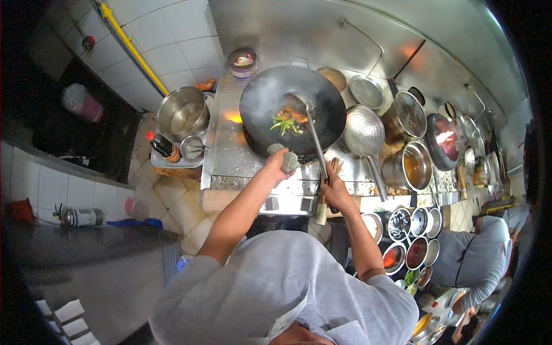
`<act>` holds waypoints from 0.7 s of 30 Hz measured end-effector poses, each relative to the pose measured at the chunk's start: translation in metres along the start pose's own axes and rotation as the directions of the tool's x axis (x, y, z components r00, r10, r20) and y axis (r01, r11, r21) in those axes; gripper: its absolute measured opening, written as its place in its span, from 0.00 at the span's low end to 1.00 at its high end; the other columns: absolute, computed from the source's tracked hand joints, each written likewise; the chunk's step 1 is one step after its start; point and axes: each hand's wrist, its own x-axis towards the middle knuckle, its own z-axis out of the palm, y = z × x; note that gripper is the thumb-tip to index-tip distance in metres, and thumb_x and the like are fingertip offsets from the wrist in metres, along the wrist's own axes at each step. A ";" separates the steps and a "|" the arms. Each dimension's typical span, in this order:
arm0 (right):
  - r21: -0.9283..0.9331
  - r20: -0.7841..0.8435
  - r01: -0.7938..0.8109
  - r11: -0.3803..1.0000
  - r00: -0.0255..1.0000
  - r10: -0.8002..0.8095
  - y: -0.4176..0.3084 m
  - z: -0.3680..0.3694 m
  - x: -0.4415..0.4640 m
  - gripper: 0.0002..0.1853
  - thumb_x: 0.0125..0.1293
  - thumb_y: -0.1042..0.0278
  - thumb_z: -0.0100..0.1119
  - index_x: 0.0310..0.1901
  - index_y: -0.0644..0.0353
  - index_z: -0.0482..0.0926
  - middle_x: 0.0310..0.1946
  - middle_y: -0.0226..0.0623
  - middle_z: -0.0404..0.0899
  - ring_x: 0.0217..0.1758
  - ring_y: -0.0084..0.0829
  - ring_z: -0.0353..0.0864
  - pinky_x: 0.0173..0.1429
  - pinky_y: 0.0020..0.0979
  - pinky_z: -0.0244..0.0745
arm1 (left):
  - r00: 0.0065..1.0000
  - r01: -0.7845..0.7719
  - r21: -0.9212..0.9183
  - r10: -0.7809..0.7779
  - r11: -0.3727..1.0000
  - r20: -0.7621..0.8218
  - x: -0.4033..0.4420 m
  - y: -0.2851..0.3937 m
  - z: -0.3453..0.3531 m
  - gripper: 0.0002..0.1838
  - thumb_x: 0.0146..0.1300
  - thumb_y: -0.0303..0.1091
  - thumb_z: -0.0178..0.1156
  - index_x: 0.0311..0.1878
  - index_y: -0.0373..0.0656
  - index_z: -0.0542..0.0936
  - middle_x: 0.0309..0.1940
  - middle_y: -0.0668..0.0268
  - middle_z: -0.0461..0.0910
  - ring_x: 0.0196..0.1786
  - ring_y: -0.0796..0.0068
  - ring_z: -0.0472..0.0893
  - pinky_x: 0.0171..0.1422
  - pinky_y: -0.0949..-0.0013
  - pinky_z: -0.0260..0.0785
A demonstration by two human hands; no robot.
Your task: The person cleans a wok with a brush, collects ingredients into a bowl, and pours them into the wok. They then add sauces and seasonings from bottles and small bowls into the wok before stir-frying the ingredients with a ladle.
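A large black wok (259, 115) sits over the stove, with steam rising from it and flame showing at its left side. Inside lie green pepper strips (284, 124) and some orange-brown food. My left hand (277, 165) is closed on a folded grey cloth (292, 163) at the wok's near rim; whether a wok handle is under the cloth is hidden. My right hand (337, 192) grips the long handle of a ladle (314, 135), whose bowl rests in the wok among the food. Just beside that hand is a bamboo brush (322, 211).
A perforated strainer (363, 131) and a pot of brown liquid (415, 167) stand to the right. Several seasoning bowls (417, 253) crowd the near right. At left are a steel pot (183, 110) and a sauce bottle (163, 146). A co-worker (474, 253) stands at far right.
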 end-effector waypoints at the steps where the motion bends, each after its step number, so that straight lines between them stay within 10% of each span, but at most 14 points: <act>1: 0.005 -0.007 -0.008 1.000 1.000 0.008 -0.003 -0.004 -0.009 0.41 0.62 0.78 0.51 0.79 0.56 0.54 0.28 0.39 0.76 0.23 0.26 0.76 0.30 0.32 0.74 | 1.000 0.006 0.010 -0.006 1.000 0.001 0.009 0.000 0.000 0.19 0.71 0.55 0.54 0.51 0.51 0.78 0.43 0.65 0.83 0.46 0.62 0.82 0.49 0.47 0.74; 6: -0.192 0.015 0.219 0.957 0.975 -0.220 -0.031 -0.028 -0.081 0.41 0.61 0.78 0.53 0.78 0.53 0.57 0.26 0.33 0.73 0.25 0.26 0.73 0.32 0.31 0.72 | 0.969 -0.137 -0.170 0.168 0.976 0.180 0.059 -0.025 -0.018 0.11 0.67 0.45 0.56 0.41 0.49 0.78 0.35 0.65 0.80 0.40 0.62 0.81 0.38 0.53 0.74; 8: -0.038 0.118 0.087 0.996 0.990 -0.082 -0.057 -0.070 -0.107 0.42 0.59 0.78 0.55 0.78 0.51 0.58 0.27 0.36 0.76 0.25 0.28 0.74 0.35 0.33 0.73 | 0.980 -0.127 -0.132 0.145 0.983 0.137 0.010 -0.025 -0.008 0.11 0.67 0.45 0.56 0.41 0.49 0.78 0.34 0.64 0.80 0.38 0.62 0.81 0.37 0.53 0.74; 11: -0.211 0.260 -0.028 0.977 0.962 0.083 -0.081 -0.106 -0.125 0.43 0.58 0.75 0.54 0.78 0.50 0.57 0.39 0.59 0.83 0.44 0.53 0.85 0.52 0.44 0.77 | 0.993 -0.084 -0.122 0.093 0.989 0.073 -0.067 -0.014 0.013 0.12 0.67 0.46 0.56 0.42 0.48 0.77 0.33 0.63 0.80 0.34 0.62 0.81 0.34 0.54 0.72; 21: -0.351 -0.027 0.025 0.936 0.999 -0.037 -0.056 -0.074 -0.107 0.42 0.60 0.74 0.55 0.78 0.49 0.55 0.31 0.57 0.83 0.34 0.59 0.82 0.45 0.50 0.79 | 0.943 -0.311 -0.110 0.321 0.944 0.091 -0.043 -0.100 -0.043 0.08 0.65 0.36 0.56 0.43 0.45 0.77 0.34 0.62 0.80 0.34 0.63 0.82 0.35 0.56 0.78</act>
